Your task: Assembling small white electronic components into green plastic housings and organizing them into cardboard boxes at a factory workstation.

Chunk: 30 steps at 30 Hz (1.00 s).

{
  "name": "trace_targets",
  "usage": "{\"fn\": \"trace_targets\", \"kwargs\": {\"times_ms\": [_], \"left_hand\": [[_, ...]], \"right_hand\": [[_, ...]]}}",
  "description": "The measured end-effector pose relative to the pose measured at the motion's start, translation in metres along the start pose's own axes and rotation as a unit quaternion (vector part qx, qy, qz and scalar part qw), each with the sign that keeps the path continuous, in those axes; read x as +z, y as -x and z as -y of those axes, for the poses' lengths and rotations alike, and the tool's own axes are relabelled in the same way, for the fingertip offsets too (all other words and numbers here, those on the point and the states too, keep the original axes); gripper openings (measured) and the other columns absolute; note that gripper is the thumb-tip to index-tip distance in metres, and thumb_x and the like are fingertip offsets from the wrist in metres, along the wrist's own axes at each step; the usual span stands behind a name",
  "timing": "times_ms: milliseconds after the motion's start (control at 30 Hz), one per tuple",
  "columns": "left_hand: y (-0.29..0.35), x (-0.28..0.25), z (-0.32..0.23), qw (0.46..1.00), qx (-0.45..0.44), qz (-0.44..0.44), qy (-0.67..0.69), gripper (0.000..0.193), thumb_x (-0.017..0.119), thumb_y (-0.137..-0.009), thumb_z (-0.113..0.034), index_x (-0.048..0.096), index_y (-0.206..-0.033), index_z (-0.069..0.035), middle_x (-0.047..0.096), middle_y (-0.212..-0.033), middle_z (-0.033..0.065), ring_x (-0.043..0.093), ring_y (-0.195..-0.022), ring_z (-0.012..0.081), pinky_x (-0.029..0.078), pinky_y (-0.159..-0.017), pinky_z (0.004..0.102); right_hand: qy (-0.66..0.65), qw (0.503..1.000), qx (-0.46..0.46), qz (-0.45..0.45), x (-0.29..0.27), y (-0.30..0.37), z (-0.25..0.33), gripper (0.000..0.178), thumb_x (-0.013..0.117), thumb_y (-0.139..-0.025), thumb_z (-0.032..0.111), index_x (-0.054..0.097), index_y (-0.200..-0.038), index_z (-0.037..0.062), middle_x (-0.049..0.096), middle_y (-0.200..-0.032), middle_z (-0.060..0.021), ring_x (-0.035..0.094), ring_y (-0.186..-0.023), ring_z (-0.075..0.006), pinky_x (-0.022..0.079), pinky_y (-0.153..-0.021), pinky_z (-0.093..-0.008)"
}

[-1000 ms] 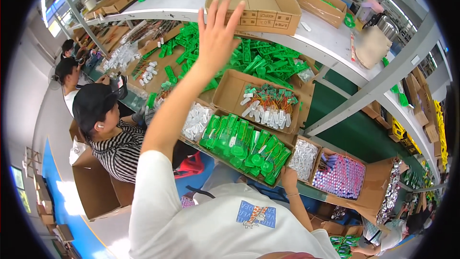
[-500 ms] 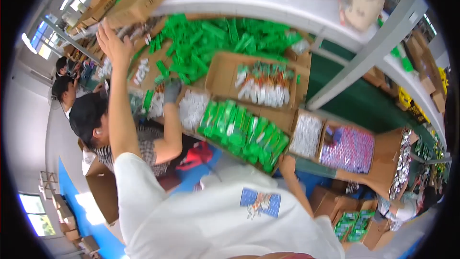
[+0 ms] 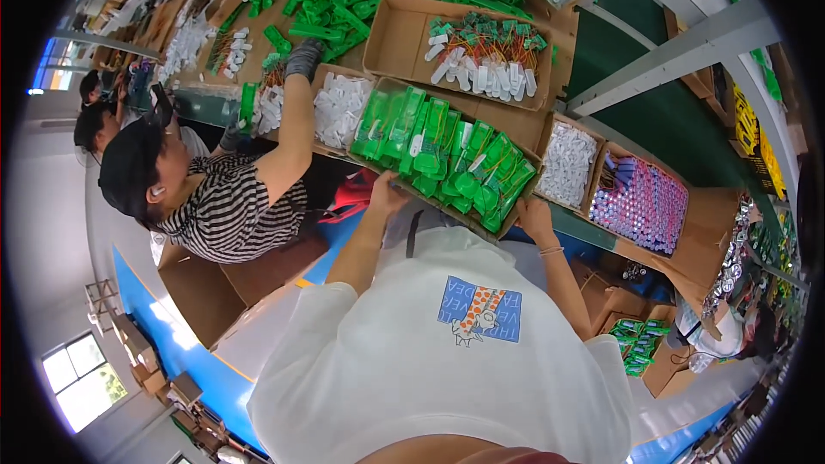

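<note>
Cardboard: gripping it with the left hand, curling the fingers closed at the near edge of the shallow tray, partly hiding the fingertips. Gripping likewise with the right hand, bending the fingers closed round the tray's near right corner, just as half a second ago. No longer raising the left hand, spread, at the far left. Keeping green plastic cases in a slanting row inside the tray, in the near middle. Leaving white pieces just right of it, and pink and violet cylinders farther right. Facing, beyond the tray, an open box of wired white parts. Working right of a striped-top co-worker.
</note>
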<state>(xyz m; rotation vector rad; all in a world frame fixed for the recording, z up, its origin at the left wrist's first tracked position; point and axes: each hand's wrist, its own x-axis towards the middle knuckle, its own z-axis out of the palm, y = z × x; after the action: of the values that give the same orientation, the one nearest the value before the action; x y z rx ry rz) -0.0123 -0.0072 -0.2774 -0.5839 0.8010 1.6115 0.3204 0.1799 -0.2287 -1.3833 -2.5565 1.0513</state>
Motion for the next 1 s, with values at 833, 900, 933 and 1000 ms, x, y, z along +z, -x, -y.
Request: {"fn": "trace_targets", "kwargs": {"times_ms": [833,900,933,1000], "left_hand": [[0.172,0.142,-0.009,0.962,0.104,0.102,-0.233,0.028,0.050,-0.080,-0.004,0.053,-0.107,0.003,0.061,-0.108,0.0135,0.059,-0.102,0.0279,0.045,-0.096,0.0463],[0.197,0.163,-0.013,0.958,0.103,0.135,-0.230,0.032,0.050,-0.080,-0.005,0.052,-0.111,0.003,0.060,-0.111,0.0141,0.058,-0.104,0.0288,0.045,-0.096,0.0469],[0.214,0.179,-0.015,0.957,0.087,0.159,-0.228,0.036,0.050,-0.080,-0.006,0.050,-0.115,0.003,0.059,-0.113,0.0147,0.058,-0.106,0.0296,0.045,-0.097,0.0476],[0.239,0.196,-0.023,0.951,0.095,0.177,-0.237,0.038,0.049,-0.081,-0.007,0.049,-0.117,0.005,0.058,-0.117,0.0180,0.056,-0.110,0.0309,0.044,-0.098,0.0479]], "right_hand": [[-0.536,0.825,-0.063,-0.169,-0.164,0.053,0.091,0.043,0.052,-0.093,0.033,0.046,-0.123,0.0020,0.052,-0.115,-0.0106,0.052,-0.106,-0.0193,0.041,-0.091,-0.0318],[-0.580,0.802,-0.102,-0.099,-0.174,0.061,0.082,0.057,0.052,-0.093,0.038,0.035,-0.137,0.0060,0.042,-0.133,-0.0047,0.043,-0.120,-0.0166,0.034,-0.101,-0.0313],[-0.603,0.789,-0.100,-0.064,-0.182,0.068,0.075,0.060,0.052,-0.093,0.039,0.033,-0.140,0.0059,0.041,-0.137,-0.0063,0.041,-0.123,-0.0174,0.033,-0.103,-0.0320],[-0.624,0.774,-0.103,-0.027,-0.194,0.077,0.071,0.062,0.052,-0.094,0.040,0.031,-0.142,0.0058,0.039,-0.140,-0.0079,0.040,-0.127,-0.0182,0.033,-0.105,-0.0328]]}}
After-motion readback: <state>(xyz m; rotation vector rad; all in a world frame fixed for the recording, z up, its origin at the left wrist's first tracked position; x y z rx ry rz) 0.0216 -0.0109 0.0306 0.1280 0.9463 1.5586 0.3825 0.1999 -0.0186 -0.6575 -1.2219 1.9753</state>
